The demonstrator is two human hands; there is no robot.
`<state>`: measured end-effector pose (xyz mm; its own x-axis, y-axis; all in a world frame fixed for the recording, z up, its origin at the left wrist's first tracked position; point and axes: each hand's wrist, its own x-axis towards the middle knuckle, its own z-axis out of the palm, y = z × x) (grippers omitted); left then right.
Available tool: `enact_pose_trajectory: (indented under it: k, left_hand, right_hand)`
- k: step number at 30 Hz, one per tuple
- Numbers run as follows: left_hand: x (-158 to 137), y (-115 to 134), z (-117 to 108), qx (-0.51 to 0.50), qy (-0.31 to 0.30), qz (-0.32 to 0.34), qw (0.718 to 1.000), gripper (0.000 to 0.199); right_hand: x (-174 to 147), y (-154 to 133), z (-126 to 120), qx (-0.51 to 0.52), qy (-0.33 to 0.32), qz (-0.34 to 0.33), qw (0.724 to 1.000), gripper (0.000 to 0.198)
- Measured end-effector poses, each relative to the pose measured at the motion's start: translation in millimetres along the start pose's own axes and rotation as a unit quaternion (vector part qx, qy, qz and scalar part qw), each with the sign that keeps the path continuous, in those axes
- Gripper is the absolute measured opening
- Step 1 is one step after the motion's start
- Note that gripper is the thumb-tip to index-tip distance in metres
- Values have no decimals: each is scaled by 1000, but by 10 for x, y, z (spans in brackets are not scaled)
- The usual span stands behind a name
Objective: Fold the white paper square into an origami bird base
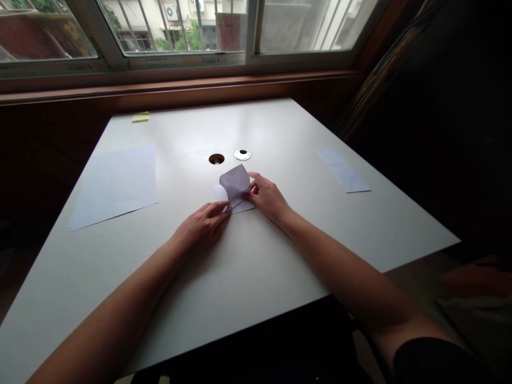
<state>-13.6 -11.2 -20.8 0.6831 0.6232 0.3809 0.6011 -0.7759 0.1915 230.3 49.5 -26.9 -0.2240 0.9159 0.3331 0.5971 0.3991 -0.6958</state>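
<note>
A partly folded sheet of white paper point(235, 181) lies mid-table, with one flap raised and curling upward between my hands. My left hand point(204, 221) pinches its near left edge, fingers pressed together low against the tabletop. On the other side, my right hand point(267, 194) grips the right edge of the raised flap between thumb and fingers. Creases cross the middle of the paper, and its lower layer rests flat on the table. My fingers cover parts of both edges.
The white table point(256, 282) stands below a window. Larger white sheets point(116, 184) lie at the left, a paper strip point(344, 169) at the right. A yellow sticky-note pad point(141, 117) sits at the back left. Beyond the folded paper are a round cable hole point(216, 159) and its cover point(242, 154).
</note>
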Motion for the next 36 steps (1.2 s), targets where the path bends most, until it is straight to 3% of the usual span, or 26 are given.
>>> enact_pose_trajectory:
  k: [6, 11, 27, 36]
  left_hand:
    - [-2, 1, 12, 8, 4, -6, 1000, 32]
    - [-10, -4, 22, 5, 8, -7, 1000, 31]
    - [2, -6, 17, 3, -6, 0, 1000, 33]
    - [-3, -34, 6, -6, -8, 18, 1000, 35]
  right_hand:
    - [1, 9, -53, 14, -9, -10, 1000, 19]
    - [30, 88, -103, 0, -27, -15, 1000, 8]
    - [42, -12, 0, -96, 7, 8, 995, 14]
    - [60, 110, -77, -32, -30, -48, 998, 6]
